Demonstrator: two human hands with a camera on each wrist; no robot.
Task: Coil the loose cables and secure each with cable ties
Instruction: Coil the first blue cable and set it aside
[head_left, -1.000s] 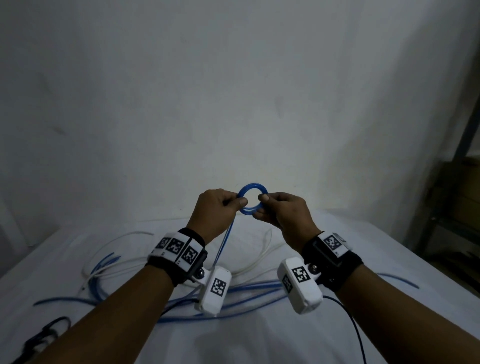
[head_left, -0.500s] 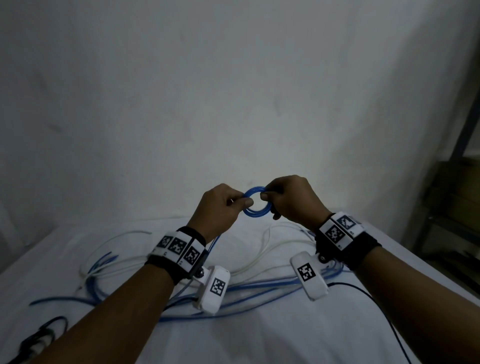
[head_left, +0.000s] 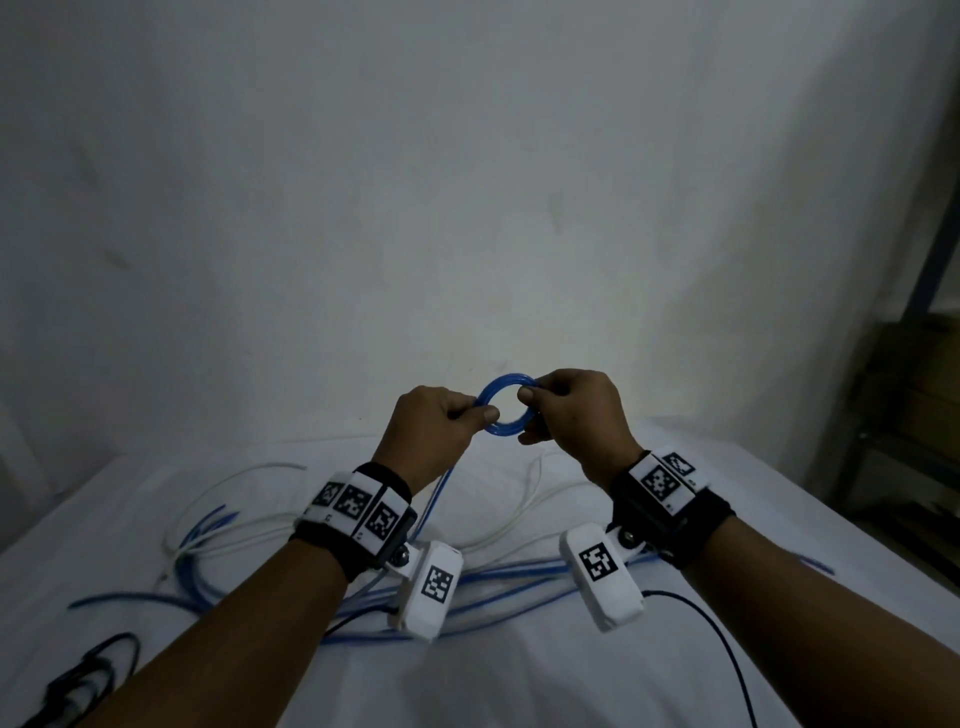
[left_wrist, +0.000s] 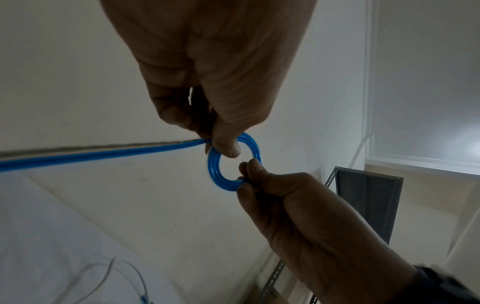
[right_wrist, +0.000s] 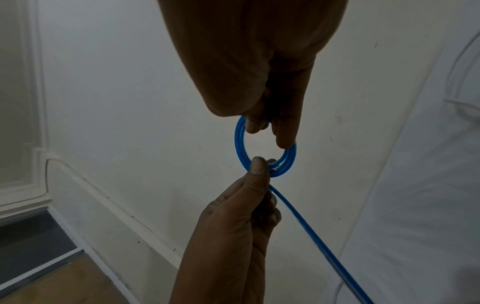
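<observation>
A small tight coil of blue cable (head_left: 500, 387) (left_wrist: 215, 174) (right_wrist: 240, 133) hangs in the air above the table, wound in several turns. My left hand (head_left: 480, 414) (left_wrist: 224, 149) pinches its left side between thumb and fingers. My right hand (head_left: 527, 397) (right_wrist: 270, 133) pinches its right side. The free length of the blue cable (head_left: 441, 488) (left_wrist: 91, 154) (right_wrist: 311, 232) runs from under the left hand down to the table. Loose blue strands (head_left: 498, 577) lie there, mixed with a white cable (head_left: 249, 473).
A white cloth covers the table (head_left: 519, 686), which stands against a pale wall. A black cable (head_left: 727, 654) trails from the right wrist unit. A dark bundle (head_left: 83, 680) lies at the near left edge. A metal shelf (head_left: 924, 467) stands to the right.
My right wrist has risen and turned, and its fingers have shifted along the right side of the coil. The left hand has stayed pinching the left side.
</observation>
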